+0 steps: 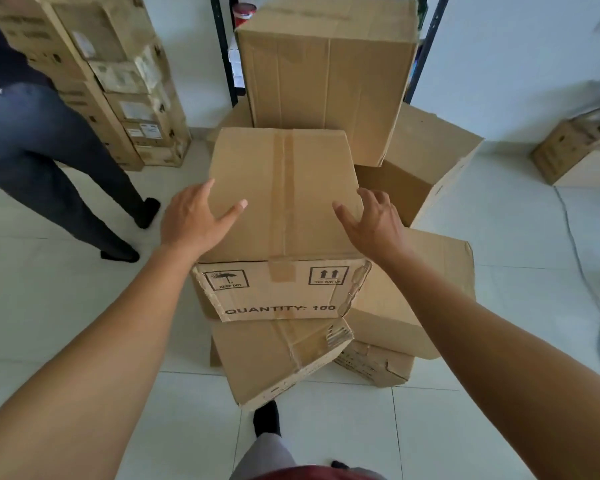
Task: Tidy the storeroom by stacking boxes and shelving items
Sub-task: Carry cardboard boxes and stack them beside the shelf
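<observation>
The taped brown cardboard box (284,188) sits atop a crushed cardboard box (278,355). The left hand (194,216) and right hand (371,220) flank its top, fingers spread, holding nothing. Probably bulky and dent-prone: grip opposite sides.

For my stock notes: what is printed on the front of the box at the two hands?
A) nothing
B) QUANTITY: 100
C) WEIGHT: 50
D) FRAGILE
B: the box between the left hand and right hand reads QUANTITY: 100 on its front face.
</observation>
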Tool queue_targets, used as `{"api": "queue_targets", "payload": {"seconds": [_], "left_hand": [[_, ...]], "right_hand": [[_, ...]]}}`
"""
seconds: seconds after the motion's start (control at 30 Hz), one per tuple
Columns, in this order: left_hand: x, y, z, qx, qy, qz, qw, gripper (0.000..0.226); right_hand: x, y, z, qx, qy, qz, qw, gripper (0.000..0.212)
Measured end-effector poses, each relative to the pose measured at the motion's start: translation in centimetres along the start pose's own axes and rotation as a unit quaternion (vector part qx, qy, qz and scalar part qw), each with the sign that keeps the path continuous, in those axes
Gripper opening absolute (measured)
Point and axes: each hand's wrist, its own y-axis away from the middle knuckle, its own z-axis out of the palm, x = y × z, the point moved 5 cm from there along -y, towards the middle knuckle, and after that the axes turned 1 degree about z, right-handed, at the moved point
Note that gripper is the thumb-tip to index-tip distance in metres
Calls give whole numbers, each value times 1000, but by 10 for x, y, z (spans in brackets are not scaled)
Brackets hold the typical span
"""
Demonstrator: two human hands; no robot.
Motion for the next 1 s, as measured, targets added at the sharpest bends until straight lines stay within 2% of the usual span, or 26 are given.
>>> {"api": "queue_targets", "payload": {"seconds": [0.2,0.3,0.4,0.57,0.73,0.83,0.9,1.0], "left_hand": [[-29,-57,26,-84,53,-86,991,98],[-36,-70,44,-118,101,-139,978,105],[-39,-76,58,-111,194,-180,958,97],[-39,-82,64,-90,279,-193,936,72],[-47,-87,74,-97,351,-210,907,71],[-47,-86,78,-113,378,-222,892,66],[-45,-86,77,-116,387,-224,887,66],[-44,-84,74,-115,396,-212,886,64]], "right_hand": [[-1,-45,29,-49,5,109,993,80],[3,-61,45,-85,-29,159,983,92],[9,-78,53,-81,-54,164,982,102],[24,-90,58,-126,-109,203,965,98],[44,-101,66,-143,-227,221,938,106],[51,-104,75,-179,-303,220,910,98],[51,-104,78,-172,-316,218,907,96],[44,-100,73,-138,-280,213,926,92]]}}
